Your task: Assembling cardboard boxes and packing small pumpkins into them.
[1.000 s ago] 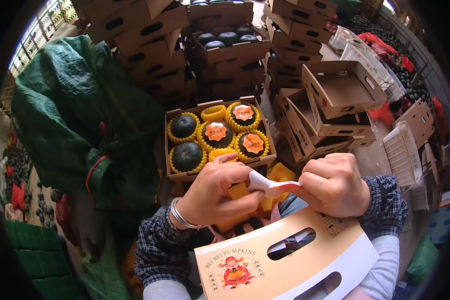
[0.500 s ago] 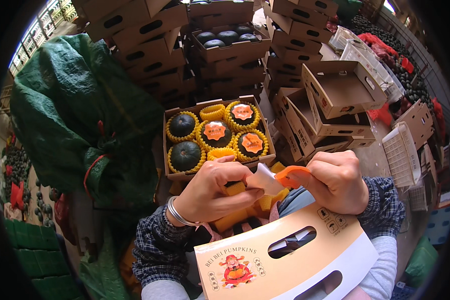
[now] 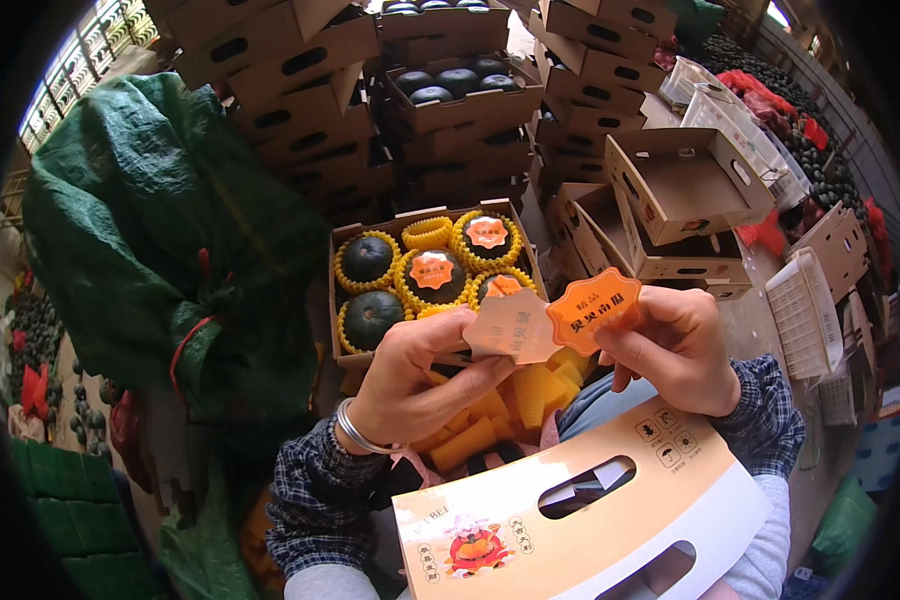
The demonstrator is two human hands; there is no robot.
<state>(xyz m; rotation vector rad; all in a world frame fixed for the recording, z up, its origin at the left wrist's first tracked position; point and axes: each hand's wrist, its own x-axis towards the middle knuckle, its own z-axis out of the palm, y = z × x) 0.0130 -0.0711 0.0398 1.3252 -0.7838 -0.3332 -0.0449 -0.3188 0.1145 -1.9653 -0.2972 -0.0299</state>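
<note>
My right hand pinches an orange sticker with a scalloped edge, its printed face up. In my left hand, between thumb and fingers, is a pale scalloped sticker backing with faint marks showing through. The two pieces meet or nearly meet at their edges. Just beyond my hands sits an open cardboard box of dark green pumpkins in yellow foam nets. Some pumpkins carry orange stickers; my hands partly cover the front of the box.
A printed carton piece with handle holes lies across my lap. Yellow foam nets are heaped before me. Stacked cartons stand behind, empty boxes at right, a green tarp-covered pile at left, and a white crate far right.
My right hand has turned and moved slightly up, so the orange sticker, bent before, now lies flat with its face showing. The pale backing in my left hand has also turned flatter.
</note>
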